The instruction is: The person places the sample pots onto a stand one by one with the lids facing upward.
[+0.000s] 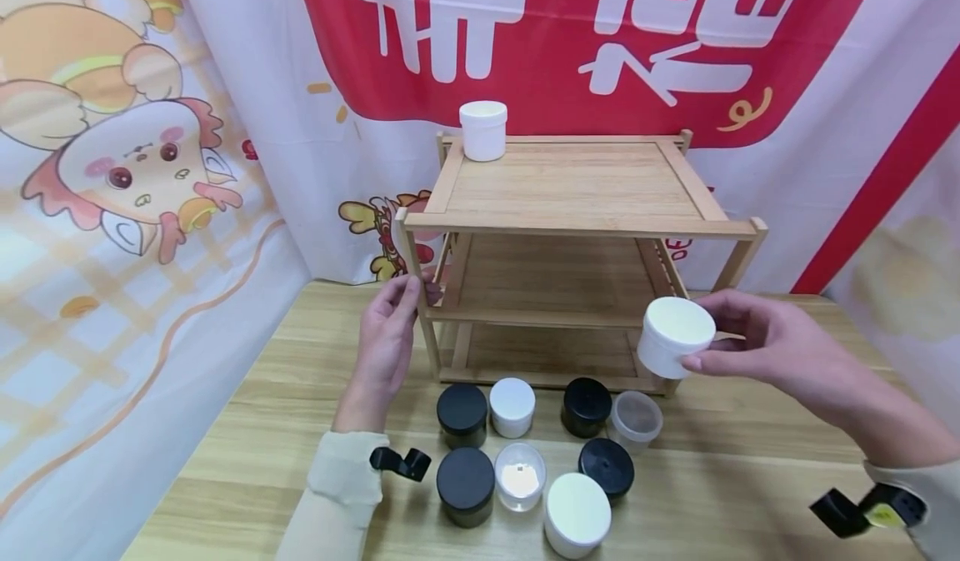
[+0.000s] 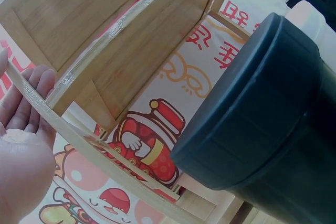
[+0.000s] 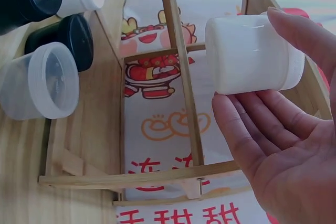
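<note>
white jar point(image 1: 675, 336): i see it in my right hand point(image 1: 780, 348), tilted, in the air just beside the front right post of the wooden shelf point(image 1: 570, 227), level with its lower tiers.
right hand grip: thumb and fingers point(image 3: 257, 124) curl round the jar's sides.
left hand point(image 1: 386, 336): fingers wrap the shelf's front left post.
second white jar point(image 1: 483, 130): upright at the back left corner of the top tier.
table point(image 1: 225, 461): black, white and clear jars point(image 1: 525, 453) cluster near the front edge of the shelf.
</note>
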Tool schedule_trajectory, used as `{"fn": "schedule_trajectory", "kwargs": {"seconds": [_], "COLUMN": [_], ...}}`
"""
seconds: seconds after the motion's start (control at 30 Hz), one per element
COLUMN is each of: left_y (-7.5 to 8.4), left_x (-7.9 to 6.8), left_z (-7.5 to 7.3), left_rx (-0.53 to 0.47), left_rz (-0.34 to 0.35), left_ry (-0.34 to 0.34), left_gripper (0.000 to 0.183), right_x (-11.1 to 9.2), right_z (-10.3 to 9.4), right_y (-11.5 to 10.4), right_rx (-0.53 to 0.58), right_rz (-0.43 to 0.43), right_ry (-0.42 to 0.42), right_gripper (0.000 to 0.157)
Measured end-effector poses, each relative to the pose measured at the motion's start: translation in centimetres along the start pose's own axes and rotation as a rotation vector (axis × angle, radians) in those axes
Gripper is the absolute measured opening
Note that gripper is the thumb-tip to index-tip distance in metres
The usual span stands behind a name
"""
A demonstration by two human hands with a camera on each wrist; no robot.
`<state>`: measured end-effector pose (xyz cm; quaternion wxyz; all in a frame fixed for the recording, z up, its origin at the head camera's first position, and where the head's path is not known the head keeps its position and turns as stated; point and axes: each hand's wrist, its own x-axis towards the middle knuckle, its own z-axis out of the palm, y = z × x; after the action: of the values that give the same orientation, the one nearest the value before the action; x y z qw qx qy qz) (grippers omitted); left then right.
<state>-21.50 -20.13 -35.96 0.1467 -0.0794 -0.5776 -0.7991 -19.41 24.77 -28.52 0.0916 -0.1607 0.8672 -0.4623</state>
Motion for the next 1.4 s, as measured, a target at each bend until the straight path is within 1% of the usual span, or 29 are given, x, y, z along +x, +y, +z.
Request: {"fn": "schedule_trajectory", "kwargs": {"seconds": [0.1, 0.13, 0.3, 0.37, 0.57, 0.73, 0.87, 1.1, 1.4], "left_y": [-0.1, -0.1, 0.1, 0.1, 0.1, 0.1, 0.2, 0.1, 0.2], "left_x": [0.0, 0.0, -0.1, -0.2, -0.1, 0.0, 0.0, 0.1, 0.0], "left_z": [0.0, -0.1, -0.2, -0.1, -0.1, -0.2, -0.2, -0.2, -0.1], "left_rx": [0.0, 0.001, -0.007, -0.016, -0.038, -0.035, -0.037, -0.039, -0.049], "left_rz": [-0.004, -0.006, -0.027, -0.039, -0.052, -0.052, -0.05, -0.048, -0.05], "left_ry": [-0.003, -0.002, 0.006, 0.006, 0.002, 0.011, 0.003, 0.009, 0.01], "left_gripper": [0.017, 0.021, 0.018, 0.015, 0.016, 0.016, 0.015, 0.015, 0.015], "right_x": [-0.1, -0.2, -0.2, -0.1, 0.2, 0.5, 0.7, 1.0, 1.3], "right_z": [-0.2, -0.3, -0.6, -0.7, -0.8, -1.0, -1.3, -1.6, -1.6], "right_y": [-0.5, -0.6, -1.6, -2.0, -3.4, -4.6, -5.4, -6.4, -7.1], "right_rx": [0.006, 0.012, 0.025, 0.012, -0.026, -0.034, -0.041, -0.059, -0.091], "right_rz": [-0.001, -0.005, -0.019, -0.012, -0.018, -0.035, -0.04, -0.051, -0.031], "right_ry": [0.009, 0.012, 0.016, 0.017, 0.032, 0.038, 0.039, 0.05, 0.057], "right_gripper": [0.057, 0.055, 0.051, 0.052, 0.056, 0.053, 0.052, 0.053, 0.061]}}
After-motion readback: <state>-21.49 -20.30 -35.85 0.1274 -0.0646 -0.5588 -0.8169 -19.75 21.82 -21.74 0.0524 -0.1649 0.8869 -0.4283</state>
